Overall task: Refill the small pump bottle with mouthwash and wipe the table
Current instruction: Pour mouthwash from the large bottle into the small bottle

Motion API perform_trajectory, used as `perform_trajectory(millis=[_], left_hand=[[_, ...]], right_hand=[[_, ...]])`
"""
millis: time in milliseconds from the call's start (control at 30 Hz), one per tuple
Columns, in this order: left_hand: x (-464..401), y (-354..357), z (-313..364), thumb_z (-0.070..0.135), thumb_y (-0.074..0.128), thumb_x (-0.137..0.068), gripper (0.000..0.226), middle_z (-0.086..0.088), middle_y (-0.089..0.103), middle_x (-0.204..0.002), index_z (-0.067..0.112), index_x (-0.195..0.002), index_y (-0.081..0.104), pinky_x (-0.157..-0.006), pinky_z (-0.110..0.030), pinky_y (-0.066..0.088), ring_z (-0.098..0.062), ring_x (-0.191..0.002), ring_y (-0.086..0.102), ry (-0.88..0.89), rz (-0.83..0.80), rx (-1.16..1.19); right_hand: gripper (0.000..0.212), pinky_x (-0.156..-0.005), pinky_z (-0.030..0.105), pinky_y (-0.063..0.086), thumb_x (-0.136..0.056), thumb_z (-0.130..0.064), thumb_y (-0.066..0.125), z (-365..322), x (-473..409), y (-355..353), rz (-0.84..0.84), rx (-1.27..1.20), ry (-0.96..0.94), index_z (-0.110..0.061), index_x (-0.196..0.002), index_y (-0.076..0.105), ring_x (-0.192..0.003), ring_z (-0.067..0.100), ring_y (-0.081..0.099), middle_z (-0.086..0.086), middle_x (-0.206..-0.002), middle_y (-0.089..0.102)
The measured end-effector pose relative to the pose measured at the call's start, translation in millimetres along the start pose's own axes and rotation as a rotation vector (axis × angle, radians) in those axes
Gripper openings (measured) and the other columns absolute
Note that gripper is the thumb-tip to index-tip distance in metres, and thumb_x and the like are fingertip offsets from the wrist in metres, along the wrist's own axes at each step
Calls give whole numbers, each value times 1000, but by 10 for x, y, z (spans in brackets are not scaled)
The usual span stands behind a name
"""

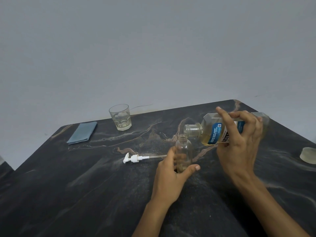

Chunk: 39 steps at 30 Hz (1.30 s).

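Meanwhile, left hand (pixel 171 175) wrapped round upright small pump bottle (pixel 183 152), right hand (pixel 239 142) gripping tipped mouthwash bottle (pixel 212 132)

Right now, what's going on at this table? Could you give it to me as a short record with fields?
left hand: grips small bottle, upright, uncapped, almost empty
right hand: holds mouthwash bottle tilted, mouth above the small bottle's neck
pump head: lying on table, left of small bottle
blue cloth: folded, far left
glass: upright beside cloth
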<state>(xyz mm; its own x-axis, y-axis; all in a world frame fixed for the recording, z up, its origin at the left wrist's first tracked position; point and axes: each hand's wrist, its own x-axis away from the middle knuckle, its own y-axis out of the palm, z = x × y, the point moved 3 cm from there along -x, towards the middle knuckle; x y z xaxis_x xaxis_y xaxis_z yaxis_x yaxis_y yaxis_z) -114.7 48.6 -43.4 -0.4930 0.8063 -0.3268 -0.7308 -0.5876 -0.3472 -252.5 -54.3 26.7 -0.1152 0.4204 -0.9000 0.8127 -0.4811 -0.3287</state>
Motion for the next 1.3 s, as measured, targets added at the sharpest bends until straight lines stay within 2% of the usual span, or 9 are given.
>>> perform_trajectory(millis=[67, 200, 367, 533, 700, 867, 1000, 1133, 1300], left_hand=[[-6, 0, -7, 65, 72, -61, 52, 27, 64, -101, 60, -106, 49, -85, -26, 55, 5, -96, 63, -4, 3, 11], [-14, 9, -17, 67, 72, -59, 53, 23, 66, -101, 60, -106, 50, -85, -28, 56, 3, -96, 64, -5, 1, 30], [-18, 5, -2, 72, 70, -56, 54, 30, 63, -101, 65, -104, 48, -86, -29, 56, 4, -96, 63, 4, -3, 44], [-32, -6, -11, 70, 72, -55, 59, 21, 67, -99, 53, -109, 52, -88, -35, 56, 1, -97, 64, -10, -10, 91], [-39, -19, -18, 63, 75, -58, 59, 18, 69, -100, 49, -111, 54, -88, -35, 56, -1, -97, 65, -19, -22, 97], [-47, -9, -33, 59, 77, -60, 64, 15, 69, -100, 40, -117, 56, -88, -36, 56, -4, -97, 66, -28, -41, 129], [-57, -28, -36, 51, 81, -62, 53, 24, 67, -96, 47, -109, 55, -80, -22, 56, 2, -93, 65, -20, -40, 127], [-57, -35, -25, 51, 83, -58, 54, 15, 69, -95, 47, -106, 57, -71, -13, 52, 3, -92, 65, -14, -22, 151], [-56, -40, -12, 53, 81, -53, 55, 12, 71, -95, 46, -103, 59, -67, -10, 51, 3, -91, 66, -6, -6, 174]], right_hand=[[102, -112, 48, 17, -50, 24, 70, 3, 2, 0, 2, 1, 4, -27, -132, 38, -121, 26, 31, 5, -119, 31], [104, -104, 62, 30, -48, 24, 70, -2, 9, -8, -10, -10, 2, -27, -132, 38, -120, 27, 30, 3, -119, 31], [102, -102, 63, 32, -49, 24, 69, -8, -2, -18, -3, -7, -10, -27, -132, 38, -119, 27, 32, 4, -118, 31], [102, -112, 46, 16, -53, 21, 73, 10, -11, -15, -10, 14, -11, -29, -133, 35, -122, 27, 31, 4, -120, 30], [99, -106, 58, 30, -52, 20, 74, 3, -14, -10, -9, 8, -23, -26, -133, 38, -120, 27, 31, 4, -120, 31], [95, -101, 62, 34, -51, 20, 76, 4, -10, -13, -3, -2, -28, -21, -132, 46, -118, 28, 31, 5, -119, 32], [98, -107, 55, 29, -53, 20, 75, 6, -12, -15, -7, -2, -23, -25, -133, 40, -119, 27, 32, 4, -120, 32], [96, -110, 52, 24, -55, 18, 76, 19, -17, -7, -6, 16, -19, -25, -133, 42, -121, 27, 33, 4, -120, 32], [99, -101, 59, 36, -53, 18, 78, 16, -17, 10, -16, -1, -10, -27, -132, 40, -119, 25, 31, 3, -120, 31]])
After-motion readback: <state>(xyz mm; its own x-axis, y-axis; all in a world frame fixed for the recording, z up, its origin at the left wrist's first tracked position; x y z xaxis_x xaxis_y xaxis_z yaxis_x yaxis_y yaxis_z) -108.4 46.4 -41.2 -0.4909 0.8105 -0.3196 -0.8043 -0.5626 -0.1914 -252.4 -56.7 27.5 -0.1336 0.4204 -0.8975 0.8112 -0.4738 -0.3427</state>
